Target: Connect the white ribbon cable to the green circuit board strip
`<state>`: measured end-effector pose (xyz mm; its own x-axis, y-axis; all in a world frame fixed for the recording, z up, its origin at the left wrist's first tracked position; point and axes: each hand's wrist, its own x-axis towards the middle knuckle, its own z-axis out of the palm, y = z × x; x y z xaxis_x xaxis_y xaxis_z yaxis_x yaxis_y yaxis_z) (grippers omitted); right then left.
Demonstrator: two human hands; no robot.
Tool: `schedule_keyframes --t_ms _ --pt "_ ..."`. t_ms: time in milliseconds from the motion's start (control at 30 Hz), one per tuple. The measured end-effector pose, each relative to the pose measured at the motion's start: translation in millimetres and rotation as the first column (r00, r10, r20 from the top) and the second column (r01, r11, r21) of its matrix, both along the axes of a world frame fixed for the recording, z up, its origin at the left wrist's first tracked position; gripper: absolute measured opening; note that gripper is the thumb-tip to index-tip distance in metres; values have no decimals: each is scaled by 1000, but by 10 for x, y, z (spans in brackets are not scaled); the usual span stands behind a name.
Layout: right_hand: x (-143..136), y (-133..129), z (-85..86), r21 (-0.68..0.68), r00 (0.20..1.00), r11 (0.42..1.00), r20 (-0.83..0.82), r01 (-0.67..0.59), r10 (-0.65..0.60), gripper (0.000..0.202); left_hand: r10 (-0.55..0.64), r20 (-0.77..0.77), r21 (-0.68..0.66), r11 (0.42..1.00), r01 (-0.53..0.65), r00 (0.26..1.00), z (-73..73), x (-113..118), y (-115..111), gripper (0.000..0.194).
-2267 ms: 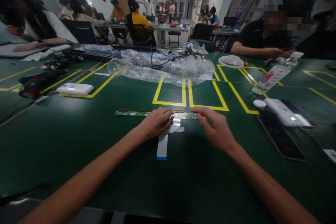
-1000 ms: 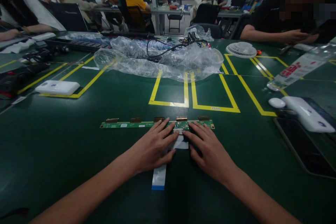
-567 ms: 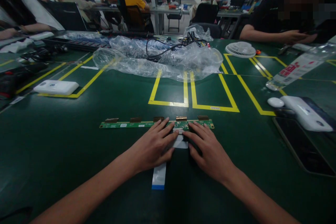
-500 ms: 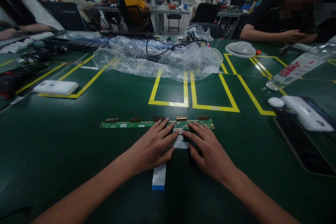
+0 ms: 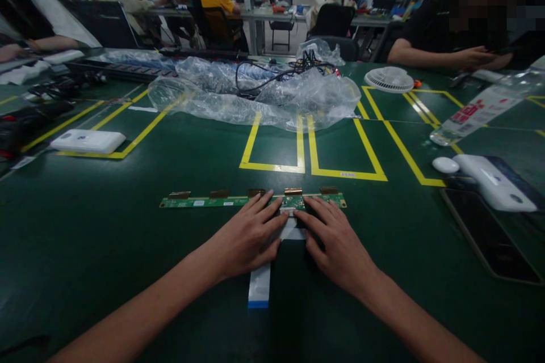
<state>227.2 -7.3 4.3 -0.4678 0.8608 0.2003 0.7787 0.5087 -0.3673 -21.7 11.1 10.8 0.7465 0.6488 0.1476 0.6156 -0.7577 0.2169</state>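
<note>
A long, narrow green circuit board [image 5: 238, 202] with brown tabs along its far edge lies on the dark green table. Flat on the board's middle rest the fingertips of my left hand [image 5: 251, 232], fingers spread. My right hand [image 5: 336, 235] touches the board just right of centre, its fingers also apart. Both index fingertips meet the white connector area at the board's near edge. From there a white flat ribbon cable [image 5: 259, 285] runs toward me, partly hidden under my left hand, and ends in a blue strip.
Crumpled clear plastic [image 5: 255, 99] with black cables lies beyond the board. At right are a bottle [image 5: 468, 116], a phone [image 5: 489, 235] and a white device [image 5: 496, 181]. Another white device [image 5: 88, 140] sits left. People sit around the tables.
Both hands stay in nearly the same place on the board. The whole view has shifted very slightly, and the ribbon cable's blue end shows a little further right.
</note>
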Motion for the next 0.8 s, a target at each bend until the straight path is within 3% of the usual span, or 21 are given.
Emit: schedule_keyframes --t_ms 467,800 --pt "57 -6 -2 27 994 996 73 -82 79 48 10 -20 -98 995 -12 1000 92 18 -16 58" --pt "17 -54 51 18 996 998 65 -60 59 49 12 -56 -13 1000 -12 998 43 3 -39 58"
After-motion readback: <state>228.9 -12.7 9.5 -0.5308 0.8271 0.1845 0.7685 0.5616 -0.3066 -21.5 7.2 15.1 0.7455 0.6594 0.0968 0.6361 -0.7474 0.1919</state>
